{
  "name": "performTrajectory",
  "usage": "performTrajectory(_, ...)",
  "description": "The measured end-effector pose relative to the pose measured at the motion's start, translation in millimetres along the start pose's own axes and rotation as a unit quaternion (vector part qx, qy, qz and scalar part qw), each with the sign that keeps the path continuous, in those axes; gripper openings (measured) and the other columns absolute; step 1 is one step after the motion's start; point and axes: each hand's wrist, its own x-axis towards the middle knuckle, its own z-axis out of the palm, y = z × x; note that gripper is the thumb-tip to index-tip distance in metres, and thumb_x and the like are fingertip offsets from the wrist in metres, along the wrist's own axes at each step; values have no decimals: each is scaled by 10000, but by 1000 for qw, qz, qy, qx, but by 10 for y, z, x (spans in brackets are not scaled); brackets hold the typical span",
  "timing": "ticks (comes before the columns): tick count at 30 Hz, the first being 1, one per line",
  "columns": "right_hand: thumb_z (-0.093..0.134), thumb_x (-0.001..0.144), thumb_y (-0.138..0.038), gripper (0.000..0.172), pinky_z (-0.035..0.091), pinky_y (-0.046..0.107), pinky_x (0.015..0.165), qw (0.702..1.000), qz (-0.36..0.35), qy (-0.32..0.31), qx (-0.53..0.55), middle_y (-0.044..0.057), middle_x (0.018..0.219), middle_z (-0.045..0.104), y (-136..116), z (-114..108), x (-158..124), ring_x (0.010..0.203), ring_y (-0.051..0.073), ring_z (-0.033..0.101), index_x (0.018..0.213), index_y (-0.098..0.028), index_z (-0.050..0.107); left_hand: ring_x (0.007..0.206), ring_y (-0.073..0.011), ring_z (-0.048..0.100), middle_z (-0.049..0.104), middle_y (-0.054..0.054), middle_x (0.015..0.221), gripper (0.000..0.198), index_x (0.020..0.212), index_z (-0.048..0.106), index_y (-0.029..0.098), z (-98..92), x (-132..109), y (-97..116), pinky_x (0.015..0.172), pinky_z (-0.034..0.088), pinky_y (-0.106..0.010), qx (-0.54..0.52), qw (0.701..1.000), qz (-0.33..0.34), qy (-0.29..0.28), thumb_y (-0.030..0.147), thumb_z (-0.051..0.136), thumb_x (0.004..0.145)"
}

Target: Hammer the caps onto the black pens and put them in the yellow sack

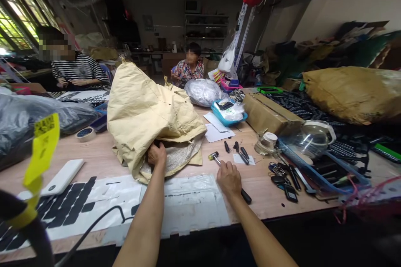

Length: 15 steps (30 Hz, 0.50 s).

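Fingers of our right hand (230, 178) curl over the handle of a small hammer (214, 156), its head showing just beyond them. Left of it, our left hand (157, 153) reaches into the mouth of a tan sack (150, 104); its fingertips are hidden, so we can't make out whether they grip. Between our forearms a pale sheet (194, 206) covers the bench (258, 179), with keys (278, 180) right of our right hand.

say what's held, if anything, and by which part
Right hand: the hammer, along its handle. Left hand: partly inside the sack; its hold can't be told.
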Motion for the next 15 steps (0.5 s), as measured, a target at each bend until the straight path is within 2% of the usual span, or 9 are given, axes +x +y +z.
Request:
performTrajectory(4,533,869,-171,235,329,298,701,1000,1,-3,0,65,889,588,-3,-10,6,828,198,498,1057,-211,668,985,-351,689,733,-175,1031,350,1200,678,212,-22,42,-51,793,529,-431,4,1000,15,-7,366,583,899)
performTrajectory(7,539,868,-172,227,333,298,699,1000,0,-4,2,64,888,587,-8,-19,12,828,196,500,1051,-209,667,975,-318,677,727,-147,1021,280,1115,713,218,-88,-79,-150,793,511,-385,-6,997,77,-13,355,606,895)
performTrajectory(9,536,868,-167,230,336,298,700,1000,2,-4,3,66,886,586,-13,-26,17,828,197,500,1052,-208,668,931,-280,665,714,-112,988,225,1049,733,225,-123,-264,-246,783,495,-346,-33,985,167,-33,341,619,892)
performTrajectory(11,526,869,-159,240,336,299,699,1000,6,-5,2,67,882,584,-18,-33,23,827,199,500,1056,-207,669,869,-239,649,690,-68,928,177,996,747,243,-121,-512,-348,755,477,-310,-66,962,253,-76,329,648,876)
performTrajectory(15,521,872,-163,235,334,300,694,1000,9,-9,1,70,878,586,-24,-41,38,830,202,502,1053,-206,665,797,-185,612,623,-14,870,107,913,762,270,1,-994,-501,702,445,-273,-81,923,325,-189,287,718,817)
